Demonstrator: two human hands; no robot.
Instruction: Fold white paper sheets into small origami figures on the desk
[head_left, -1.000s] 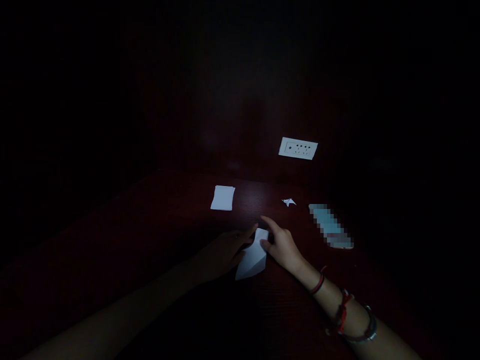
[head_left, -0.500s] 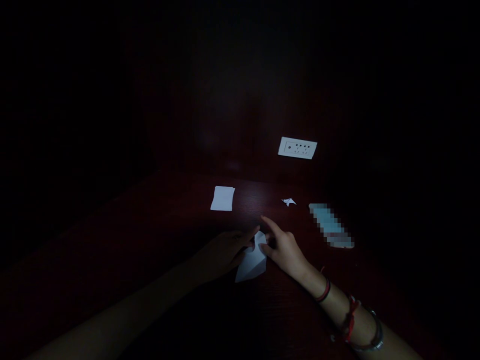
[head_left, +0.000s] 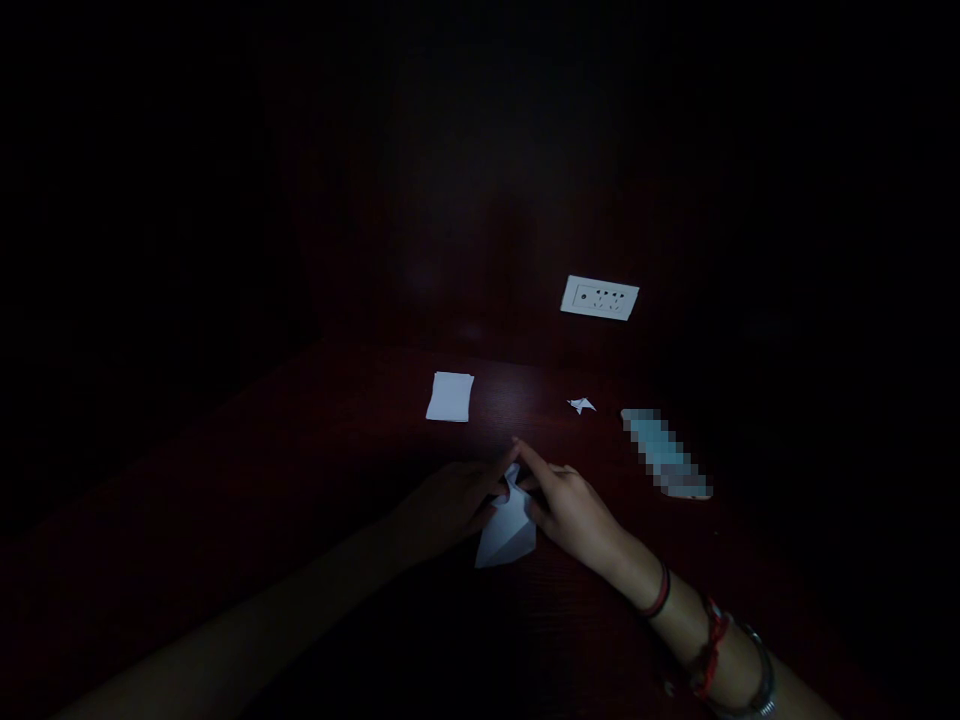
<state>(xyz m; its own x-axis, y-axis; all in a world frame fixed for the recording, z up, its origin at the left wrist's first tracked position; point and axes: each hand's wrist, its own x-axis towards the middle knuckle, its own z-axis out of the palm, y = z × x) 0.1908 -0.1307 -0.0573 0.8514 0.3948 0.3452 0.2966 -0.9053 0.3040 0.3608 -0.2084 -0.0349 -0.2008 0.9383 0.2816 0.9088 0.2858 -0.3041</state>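
The scene is very dark. A white folded paper [head_left: 508, 530] lies on a dark reddish table [head_left: 300, 470] between my two hands. My left hand [head_left: 448, 503] rests on the paper's left side, fingers pinching its upper corner. My right hand [head_left: 570, 505] presses on the right side, index finger stretched to the same top corner, so the fingertips of both hands meet there. Bracelets circle my right wrist.
A white square of paper [head_left: 450, 396] lies farther back on the table. A tiny folded paper figure [head_left: 581, 405] sits to its right. A blurred bluish flat object [head_left: 665, 453] lies at the right. A white wall socket [head_left: 599, 298] is behind.
My right hand has slid closer over the paper, and the paper's top corner has been folded in and narrowed. The fingertips of both hands now meet at the top.
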